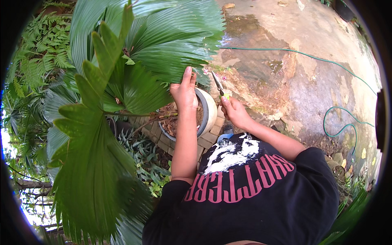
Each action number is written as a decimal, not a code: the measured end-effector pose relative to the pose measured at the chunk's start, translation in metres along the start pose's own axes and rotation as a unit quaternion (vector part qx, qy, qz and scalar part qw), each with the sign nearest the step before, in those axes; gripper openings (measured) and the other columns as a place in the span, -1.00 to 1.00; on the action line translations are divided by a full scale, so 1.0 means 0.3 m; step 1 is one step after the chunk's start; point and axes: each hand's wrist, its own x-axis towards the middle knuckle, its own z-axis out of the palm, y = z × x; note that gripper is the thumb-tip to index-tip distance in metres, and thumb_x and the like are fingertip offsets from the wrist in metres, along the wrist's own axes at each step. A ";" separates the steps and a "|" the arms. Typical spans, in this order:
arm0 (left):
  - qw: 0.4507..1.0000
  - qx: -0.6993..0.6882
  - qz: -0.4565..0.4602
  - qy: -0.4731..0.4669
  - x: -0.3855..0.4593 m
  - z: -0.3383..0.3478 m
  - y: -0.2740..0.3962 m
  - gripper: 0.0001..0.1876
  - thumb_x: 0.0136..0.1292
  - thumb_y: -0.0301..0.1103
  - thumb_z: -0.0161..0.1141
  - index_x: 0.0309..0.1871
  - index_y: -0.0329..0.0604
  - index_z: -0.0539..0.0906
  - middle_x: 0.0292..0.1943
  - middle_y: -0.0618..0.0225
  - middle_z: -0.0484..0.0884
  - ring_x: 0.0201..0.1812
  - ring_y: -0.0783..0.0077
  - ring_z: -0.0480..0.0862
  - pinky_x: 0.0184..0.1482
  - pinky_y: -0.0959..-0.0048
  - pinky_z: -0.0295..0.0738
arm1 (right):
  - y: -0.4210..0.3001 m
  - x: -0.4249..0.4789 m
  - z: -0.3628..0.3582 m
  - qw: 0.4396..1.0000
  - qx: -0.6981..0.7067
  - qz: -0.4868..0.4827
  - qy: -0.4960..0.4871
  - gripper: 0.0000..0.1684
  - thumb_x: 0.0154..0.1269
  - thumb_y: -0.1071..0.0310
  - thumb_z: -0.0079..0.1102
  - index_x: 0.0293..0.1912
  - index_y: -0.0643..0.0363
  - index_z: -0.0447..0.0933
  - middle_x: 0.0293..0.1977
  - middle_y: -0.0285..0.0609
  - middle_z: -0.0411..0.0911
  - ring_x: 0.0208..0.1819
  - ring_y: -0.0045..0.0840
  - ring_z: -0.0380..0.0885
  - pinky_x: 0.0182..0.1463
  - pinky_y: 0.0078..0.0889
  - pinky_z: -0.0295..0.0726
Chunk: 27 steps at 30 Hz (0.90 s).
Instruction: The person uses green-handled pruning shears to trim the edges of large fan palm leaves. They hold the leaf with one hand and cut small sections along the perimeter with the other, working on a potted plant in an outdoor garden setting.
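Observation:
My left hand [185,92] pinches the toothed outer edge of a large pleated fan palm leaf [171,50], thumb on top. In my right hand [235,111] is a pair of scissors [217,83] with a light green handle. Their metal blades point up and away from me, to the right of the leaf edge and apart from it. The blades look nearly together. Below my left hand stands a round pot [209,111] with a grey rim and pale side, holding brown soil. My left forearm hides part of it.
Another large palm leaf [92,171] spreads close on the left. Ferns [43,46] grow at the far left. A thin green hose [294,51] crosses the wet concrete ground [309,79] at right, with a loop nearer me. Paving bricks [209,137] surround the pot.

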 end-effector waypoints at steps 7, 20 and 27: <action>0.997 -0.040 -0.062 -0.002 -0.026 0.001 0.002 -0.80 0.30 -0.52 0.31 -0.04 -0.09 0.66 -0.12 0.43 0.67 -0.15 0.60 0.63 -0.13 0.55 0.61 | -0.043 -0.039 0.020 0.998 -0.003 -0.040 -0.054 -0.51 0.56 -0.06 -0.11 -0.25 0.21 0.38 -0.55 -0.34 0.39 -0.49 -0.63 0.35 -0.37 -0.43 0.42; 0.997 -0.027 -0.063 -0.028 -0.060 -0.043 0.006 -0.84 0.28 -0.53 0.33 -0.09 -0.18 0.66 -0.20 0.38 0.70 -0.28 0.60 0.64 -0.23 0.62 0.56 | -0.077 -0.064 -0.002 0.992 -0.007 -0.065 -0.107 -0.50 0.54 -0.07 -0.09 -0.15 0.24 0.42 -0.48 -0.28 0.45 -0.42 -0.60 0.40 -0.29 -0.42 0.45; 0.999 -0.046 -0.023 -0.006 -0.153 -0.089 -0.008 -0.85 0.32 -0.57 0.25 -0.07 -0.22 0.62 -0.17 0.34 0.70 -0.15 0.54 0.69 -0.08 0.57 0.68 | -0.219 -0.075 -0.154 0.970 -0.119 -0.066 -0.202 -0.46 0.52 -0.10 -0.06 -0.10 0.28 0.45 -0.45 -0.19 0.47 -0.37 -0.50 0.44 -0.22 -0.34 0.46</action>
